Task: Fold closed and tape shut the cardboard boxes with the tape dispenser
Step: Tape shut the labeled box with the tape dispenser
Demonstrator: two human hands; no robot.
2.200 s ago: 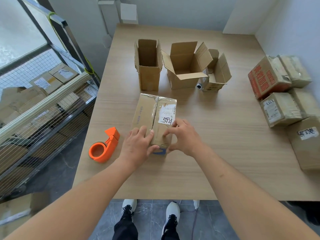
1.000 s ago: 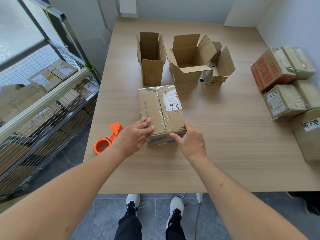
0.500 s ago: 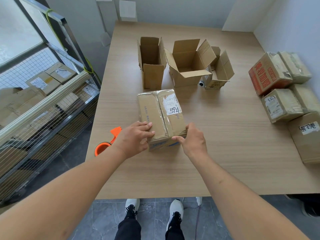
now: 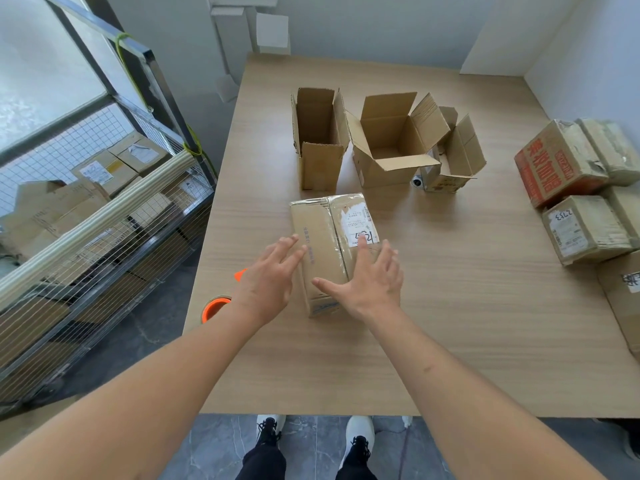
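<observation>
A closed, taped cardboard box [image 4: 325,230] with a white label lies on the wooden table [image 4: 450,306] in front of me. My left hand [image 4: 268,278] hovers at its left side, fingers straight and spread. My right hand [image 4: 369,278] is over the box's near right part, fingers spread, holding nothing; whether it touches the box I cannot tell. The orange tape dispenser [image 4: 216,304] sits at the table's left edge, mostly hidden behind my left wrist. Three open boxes stand behind: a tall one [image 4: 320,140], a wide one [image 4: 391,147] and a small one [image 4: 453,157].
Several closed, taped boxes [image 4: 585,192] are stacked along the table's right side by the wall. A wire cage trolley [image 4: 86,209] full of boxes stands left of the table. My shoes show below the near table edge.
Both hands have let go of the closed box's near end and lifted forward with fingers spread. The box stays where it was. My left arm now covers more of the dispenser.
</observation>
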